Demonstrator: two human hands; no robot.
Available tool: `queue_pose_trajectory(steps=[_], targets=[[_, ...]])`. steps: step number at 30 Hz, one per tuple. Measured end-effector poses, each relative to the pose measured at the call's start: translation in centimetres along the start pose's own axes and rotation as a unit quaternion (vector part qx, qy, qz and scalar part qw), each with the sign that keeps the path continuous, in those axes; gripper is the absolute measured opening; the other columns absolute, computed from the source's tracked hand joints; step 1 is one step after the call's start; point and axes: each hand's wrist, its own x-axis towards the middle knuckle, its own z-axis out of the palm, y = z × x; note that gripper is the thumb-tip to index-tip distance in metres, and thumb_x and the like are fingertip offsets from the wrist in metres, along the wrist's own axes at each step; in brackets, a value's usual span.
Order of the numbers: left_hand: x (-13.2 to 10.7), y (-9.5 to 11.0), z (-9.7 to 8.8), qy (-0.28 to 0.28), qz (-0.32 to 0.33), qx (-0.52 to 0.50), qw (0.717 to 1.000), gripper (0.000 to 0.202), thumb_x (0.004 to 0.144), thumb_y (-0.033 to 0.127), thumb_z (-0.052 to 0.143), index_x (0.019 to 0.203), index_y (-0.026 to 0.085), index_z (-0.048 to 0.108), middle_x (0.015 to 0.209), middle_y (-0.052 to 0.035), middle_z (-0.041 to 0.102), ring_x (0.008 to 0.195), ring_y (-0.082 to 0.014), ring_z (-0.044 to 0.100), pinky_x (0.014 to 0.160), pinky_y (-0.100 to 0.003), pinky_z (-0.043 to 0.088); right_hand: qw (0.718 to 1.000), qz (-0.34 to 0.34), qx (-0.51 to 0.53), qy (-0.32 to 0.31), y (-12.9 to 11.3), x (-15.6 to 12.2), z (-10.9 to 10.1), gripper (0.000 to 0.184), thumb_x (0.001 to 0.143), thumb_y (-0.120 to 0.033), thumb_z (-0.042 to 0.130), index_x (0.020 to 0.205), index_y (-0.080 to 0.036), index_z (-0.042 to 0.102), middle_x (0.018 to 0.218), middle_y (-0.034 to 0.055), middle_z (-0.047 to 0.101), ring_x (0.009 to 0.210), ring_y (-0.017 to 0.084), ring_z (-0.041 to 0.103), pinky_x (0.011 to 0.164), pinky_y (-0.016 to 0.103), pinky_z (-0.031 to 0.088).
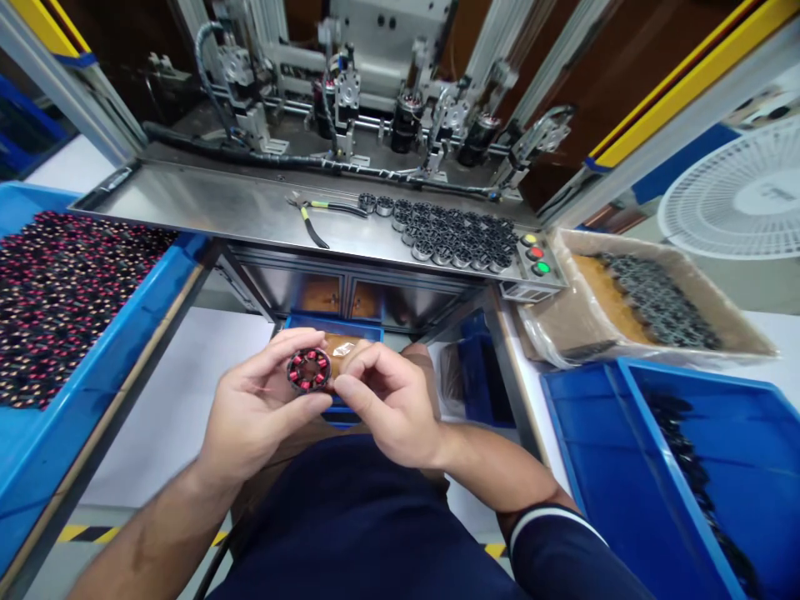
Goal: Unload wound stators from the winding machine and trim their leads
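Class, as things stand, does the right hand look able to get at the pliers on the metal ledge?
Probably yes: nothing lies on the pliers, and the space between them and the right hand looks open. It would first have to leave the red-wound ring held in the left hand.

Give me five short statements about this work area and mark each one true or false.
1. The left hand holds a red-and-black round part. True.
2. The right hand grips the pliers. False: it is close beside the round part.
3. The pliers lie on the metal shelf. True.
4. The white fan is at the picture's left. False: it is at the right.
5. A green button sits nearer the person than the red button. True.
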Motion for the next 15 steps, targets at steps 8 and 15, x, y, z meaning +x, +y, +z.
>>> queue_pose_trajectory(steps=[8, 15], targets=[[-1.0, 0.6, 0.7, 0.052, 0.187, 0.127, 0.973, 0.067, 0.064, -0.006, 0.078, 0.122, 0.025, 0.066, 0.109, -0.0012, 0.074, 0.095, -0.0137, 0.071, 0.086, -0.021, 0.059, 0.996, -0.040, 0.061, -0.044, 0.1, 0.4, -0.1, 0.025, 0.083, -0.036, 0.072, 0.090, -0.021, 0.053, 0.085, -0.0001, 0.052, 0.075, 0.012, 0.051, 0.069, 0.029, 0.045], [-0.8, 0.1, 0.4, 0.063, 0.206, 0.143, 0.966, 0.060, 0.062, -0.007, 0.079, 0.114, 0.021, 0.070, 0.108, -0.0035, 0.074, 0.098, -0.0170, 0.070, 0.087, -0.028, 0.060, 0.997, 0.010, 0.077, 0.026, 1.4, 0.2, 1.1, 0.023, 0.097, -0.037, 0.053, 0.082, -0.020, 0.050, 0.080, -0.0006, 0.051, 0.073, 0.012, 0.050, 0.071, 0.030, 0.043]])
